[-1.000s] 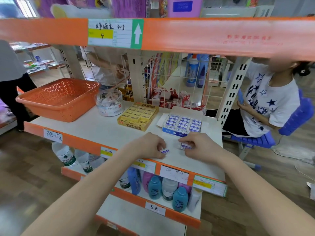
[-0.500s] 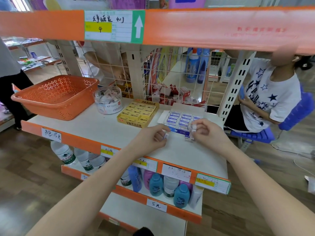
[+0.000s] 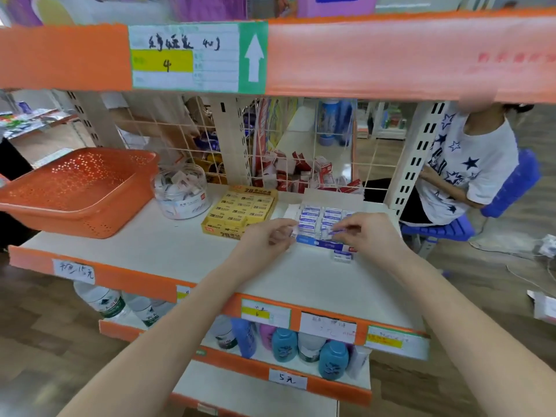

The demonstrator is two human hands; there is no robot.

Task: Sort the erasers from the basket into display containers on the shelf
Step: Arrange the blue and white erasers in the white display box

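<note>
Erasers (image 3: 332, 232), rectangular, paper-wrapped, in left hand (image 3: 267, 239), right hand (image 3: 368, 233)

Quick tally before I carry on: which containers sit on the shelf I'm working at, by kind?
Orange basket: 1
Clear round tub: 1
Open eraser boxes: 2, the yellow box and the blue-and-white box
Total: 4

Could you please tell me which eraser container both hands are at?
The blue-and-white box, rightmost of the three; the left hand and right hand each pinch an eraser at its front. The yellow box and clear tub stand further left.
</note>
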